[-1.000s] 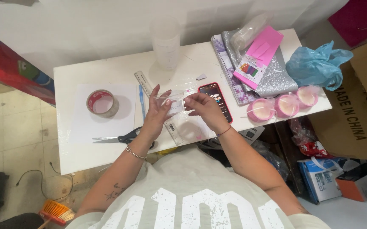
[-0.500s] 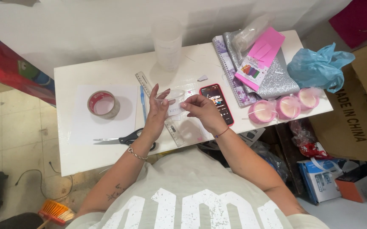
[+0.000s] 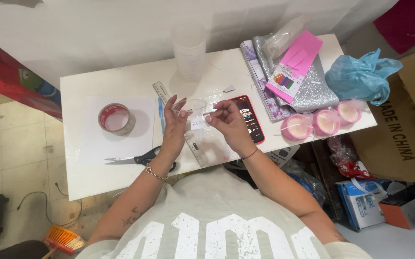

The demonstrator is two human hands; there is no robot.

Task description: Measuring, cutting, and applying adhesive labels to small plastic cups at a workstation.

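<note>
My left hand (image 3: 175, 124) holds a small clear plastic cup (image 3: 191, 108) by its side, lifted just above the white table (image 3: 97, 177). My right hand (image 3: 227, 121) pinches a small white label (image 3: 199, 124) against the cup's lower part. A clear ruler (image 3: 195, 146) lies on the table under both hands, and black-handled scissors (image 3: 142, 157) lie just left of my left wrist. A phone in a red case (image 3: 250, 117) sits beside my right hand.
A roll of tape (image 3: 116, 119) rests on a white sheet (image 3: 97, 144) at the left. A tall clear measuring cup (image 3: 189, 50) stands at the back. Notebook, glitter sheets, pink paper (image 3: 298, 57), a blue bag (image 3: 361, 76) and three pink-lidded cups (image 3: 325, 121) crowd the right end.
Both hands have lifted from the flat sheet on the table. The clear cup now sits in my left hand, and my right hand has brought the white label up to it.
</note>
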